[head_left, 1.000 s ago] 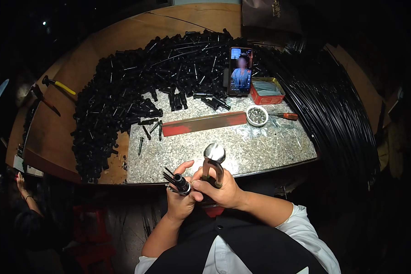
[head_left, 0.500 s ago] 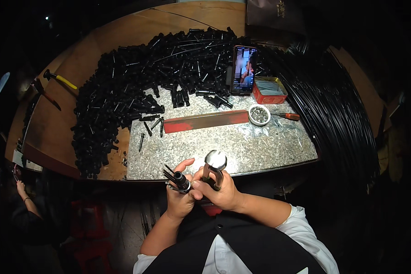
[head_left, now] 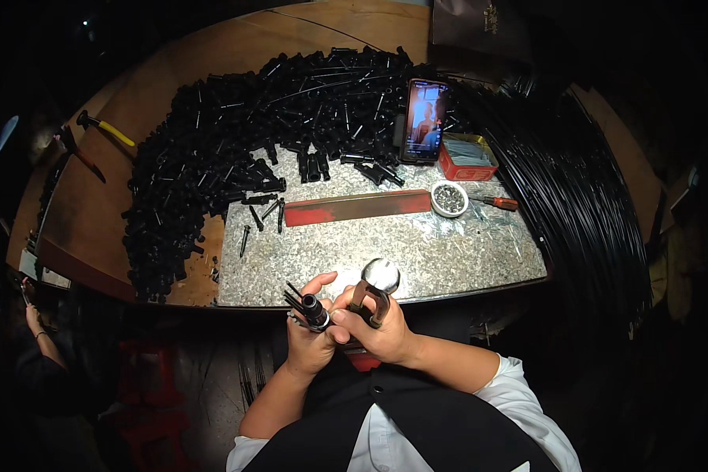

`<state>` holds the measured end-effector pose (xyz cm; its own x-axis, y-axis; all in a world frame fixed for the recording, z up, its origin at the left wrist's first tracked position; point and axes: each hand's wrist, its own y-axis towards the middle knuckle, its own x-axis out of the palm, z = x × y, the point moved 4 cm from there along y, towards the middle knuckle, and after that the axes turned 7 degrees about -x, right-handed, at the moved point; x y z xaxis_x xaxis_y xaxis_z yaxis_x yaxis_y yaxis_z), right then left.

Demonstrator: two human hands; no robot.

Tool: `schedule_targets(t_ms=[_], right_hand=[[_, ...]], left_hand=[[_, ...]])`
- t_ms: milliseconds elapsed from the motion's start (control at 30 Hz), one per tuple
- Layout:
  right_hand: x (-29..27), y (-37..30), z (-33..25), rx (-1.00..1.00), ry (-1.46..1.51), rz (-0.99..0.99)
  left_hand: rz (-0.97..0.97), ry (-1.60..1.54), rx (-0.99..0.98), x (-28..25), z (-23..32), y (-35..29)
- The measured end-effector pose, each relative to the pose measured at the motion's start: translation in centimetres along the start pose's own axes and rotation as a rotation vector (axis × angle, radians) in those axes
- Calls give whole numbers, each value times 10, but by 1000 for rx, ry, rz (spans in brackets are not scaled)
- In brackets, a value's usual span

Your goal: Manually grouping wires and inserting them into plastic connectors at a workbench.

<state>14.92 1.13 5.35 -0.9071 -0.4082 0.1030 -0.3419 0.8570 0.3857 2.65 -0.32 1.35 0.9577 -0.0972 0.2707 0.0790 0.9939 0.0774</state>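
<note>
My left hand [head_left: 310, 350] is closed around a black tubular plastic fitting [head_left: 315, 313], its open end up, with several thin black rods beside it; the index finger is raised off it. Pressed close against it, my right hand [head_left: 376, 337] grips a pair of pincers [head_left: 381, 277] with a round shiny metal head pointing away and dark curved arms. The thumb and fingertips of the right hand meet at the side of the fitting; whatever they pinch there is too small to make out. Both hands are just off the table's near edge.
A speckled stone slab [head_left: 338, 256] bears a red-and-dark bar [head_left: 358, 208], a bowl of small metal pieces [head_left: 449, 200] and a screwdriver [head_left: 499, 203]. Behind are heaped black fittings [head_left: 236, 126], a phone [head_left: 425, 122], a red tin [head_left: 468, 161] and long black rods [head_left: 582, 189]. Another person's hand [head_left: 33, 316] shows far left.
The pincers' head has shifted slightly right. My two hands stay pressed together at the fitting, nearly unmoved. The picture on the phone has changed.
</note>
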Motion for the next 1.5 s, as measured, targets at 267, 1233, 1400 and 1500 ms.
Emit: schedule_targets(t_ms=[267, 1233, 1400, 1500], right_hand=[[0, -2, 3, -45, 13, -7], [-35, 2, -38, -37, -947, -688], [-40, -6, -47, -59, -1176, -714], [-33, -10, -42, -132, -1158, -709]], left_hand=[[31, -8, 27, 8, 11, 3], [-87, -199, -49, -44, -5, -6], [-61, -50, -14, -49, 2, -5], [-62, -186, 39, -28, 10, -3]])
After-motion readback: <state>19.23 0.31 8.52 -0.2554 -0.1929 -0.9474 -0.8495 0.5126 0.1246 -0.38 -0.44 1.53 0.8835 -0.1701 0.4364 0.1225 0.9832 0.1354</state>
